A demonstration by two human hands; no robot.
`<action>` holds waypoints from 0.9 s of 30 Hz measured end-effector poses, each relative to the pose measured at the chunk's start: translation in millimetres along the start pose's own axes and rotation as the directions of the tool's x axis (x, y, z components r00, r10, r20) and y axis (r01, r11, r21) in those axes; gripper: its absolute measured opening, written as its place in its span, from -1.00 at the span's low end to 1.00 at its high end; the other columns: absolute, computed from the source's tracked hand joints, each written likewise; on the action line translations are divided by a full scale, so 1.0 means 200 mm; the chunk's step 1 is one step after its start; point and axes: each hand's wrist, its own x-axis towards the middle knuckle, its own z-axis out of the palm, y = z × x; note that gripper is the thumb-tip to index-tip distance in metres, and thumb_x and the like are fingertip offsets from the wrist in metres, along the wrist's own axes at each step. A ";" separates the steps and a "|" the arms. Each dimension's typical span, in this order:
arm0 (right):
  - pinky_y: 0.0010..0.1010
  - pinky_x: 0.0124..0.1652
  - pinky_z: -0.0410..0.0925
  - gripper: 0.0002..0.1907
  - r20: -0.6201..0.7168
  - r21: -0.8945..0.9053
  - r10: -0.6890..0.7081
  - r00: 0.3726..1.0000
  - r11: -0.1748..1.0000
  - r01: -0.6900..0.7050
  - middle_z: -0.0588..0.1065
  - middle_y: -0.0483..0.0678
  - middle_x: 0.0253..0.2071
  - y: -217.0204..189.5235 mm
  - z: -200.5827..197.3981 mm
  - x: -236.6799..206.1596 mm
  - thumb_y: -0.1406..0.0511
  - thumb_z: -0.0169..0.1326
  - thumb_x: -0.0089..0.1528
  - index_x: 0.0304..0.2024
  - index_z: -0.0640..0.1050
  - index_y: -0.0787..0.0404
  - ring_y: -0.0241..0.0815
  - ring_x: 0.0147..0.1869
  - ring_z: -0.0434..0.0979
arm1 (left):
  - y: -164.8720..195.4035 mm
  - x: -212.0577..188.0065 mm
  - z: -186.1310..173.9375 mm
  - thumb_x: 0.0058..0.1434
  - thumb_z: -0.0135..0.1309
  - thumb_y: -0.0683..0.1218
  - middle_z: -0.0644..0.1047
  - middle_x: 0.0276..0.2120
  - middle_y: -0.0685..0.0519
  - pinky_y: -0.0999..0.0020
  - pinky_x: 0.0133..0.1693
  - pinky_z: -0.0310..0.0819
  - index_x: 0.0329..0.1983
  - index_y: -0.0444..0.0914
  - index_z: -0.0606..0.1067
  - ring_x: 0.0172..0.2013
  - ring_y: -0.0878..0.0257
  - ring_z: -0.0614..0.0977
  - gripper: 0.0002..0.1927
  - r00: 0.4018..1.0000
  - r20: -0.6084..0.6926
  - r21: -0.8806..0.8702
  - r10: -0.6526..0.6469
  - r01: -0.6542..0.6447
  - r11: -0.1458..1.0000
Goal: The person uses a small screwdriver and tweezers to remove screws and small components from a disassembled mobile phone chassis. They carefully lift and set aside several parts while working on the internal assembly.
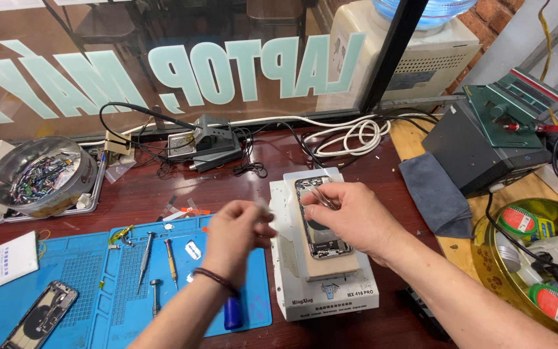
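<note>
A person's right hand [356,220] pinches fine tweezers [323,197] over an opened phone [321,223] lying on a white heating platform [321,284]; just left of the platform, the left hand's [237,236] fingers pinch a small blurred white piece. The work appears to be at the part-picking stage, and the next move seems to call for a steady tweezer tip inside the phone

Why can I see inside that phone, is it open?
Open. The phone lies on the white heating pad with its insides bare; the right hand holds tweezers over it.
</note>
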 end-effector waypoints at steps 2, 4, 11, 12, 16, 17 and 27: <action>-0.56 -0.30 0.42 -0.78 -0.010 0.009 0.014 1.000 1.000 -0.014 0.66 -0.15 -0.32 0.00 -0.04 0.00 0.30 0.17 0.17 -0.15 0.69 0.20 -0.49 -0.30 0.58 | 0.03 0.12 -0.19 0.24 0.08 -0.18 0.64 -0.37 -0.07 0.36 -0.52 0.52 -0.27 -0.33 0.50 -0.52 0.25 0.62 -0.92 0.992 -0.122 0.046 0.003 0.003 0.999; -0.58 -0.39 0.33 -0.77 -0.019 0.048 0.056 0.998 0.997 -0.055 0.65 -0.15 -0.31 0.01 -0.05 0.01 0.30 0.14 0.20 -0.13 0.68 0.21 -0.50 -0.38 0.48 | 0.04 0.23 -0.38 0.26 0.11 -0.21 0.63 -0.36 -0.10 0.37 -0.47 0.57 -0.26 -0.36 0.51 -0.48 0.25 0.65 -0.92 0.961 -0.275 0.198 -0.023 0.080 0.977; -0.60 -0.57 0.12 -0.77 -0.041 0.177 0.137 0.990 0.976 -0.128 0.61 -0.10 -0.32 0.07 -0.10 0.02 0.35 0.12 0.21 -0.10 0.64 0.28 -0.47 -0.57 0.21 | -0.04 0.64 -0.61 0.23 0.20 -0.20 0.58 -0.40 -0.06 0.28 -0.53 0.51 -0.20 -0.34 0.54 -0.54 0.22 0.57 -0.87 0.943 -0.302 0.362 -0.142 0.251 0.898; -0.61 -0.57 0.12 -0.77 -0.046 0.190 0.147 0.988 0.972 -0.135 0.61 -0.09 -0.31 0.08 -0.10 0.02 0.35 0.12 0.21 -0.09 0.63 0.28 -0.47 -0.57 0.21 | -0.05 0.69 -0.60 0.23 0.21 -0.19 0.56 -0.41 -0.06 0.26 -0.55 0.49 -0.20 -0.35 0.53 -0.55 0.21 0.54 -0.86 0.946 -0.283 0.352 -0.161 0.258 0.900; -0.60 -0.61 0.02 -0.78 -0.003 0.418 0.195 0.981 0.891 -0.176 0.56 -0.08 -0.31 0.12 -0.09 0.03 0.35 0.10 0.22 -0.09 0.58 0.29 -0.49 -0.58 0.16 | -0.04 0.84 -0.50 0.26 0.22 -0.16 0.58 -0.45 -0.09 0.25 -0.54 0.51 -0.27 -0.38 0.57 -0.54 0.17 0.56 -0.86 0.928 -0.316 0.552 -0.199 0.350 0.757; -0.60 -0.61 0.02 -0.79 -0.006 0.415 0.204 0.979 0.891 -0.184 0.55 -0.08 -0.31 0.13 -0.08 0.03 0.35 0.10 0.23 -0.09 0.58 0.28 -0.49 -0.58 0.16 | -0.03 0.87 -0.47 0.26 0.22 -0.16 0.58 -0.45 -0.09 0.24 -0.54 0.51 -0.28 -0.40 0.57 -0.55 0.15 0.56 -0.84 0.926 -0.314 0.587 -0.210 0.363 0.724; -0.61 -0.59 0.03 -0.77 -0.044 0.495 0.247 0.968 0.847 -0.194 0.53 -0.10 -0.29 0.18 -0.10 0.01 0.38 0.09 0.23 -0.06 0.58 0.30 -0.49 -0.56 0.20 | 0.03 0.93 -0.43 0.13 0.39 0.05 0.65 -0.40 -0.12 0.24 -0.48 0.58 -0.26 -0.39 0.58 -0.48 0.09 0.67 -0.59 0.948 -0.310 0.859 -0.077 0.314 0.404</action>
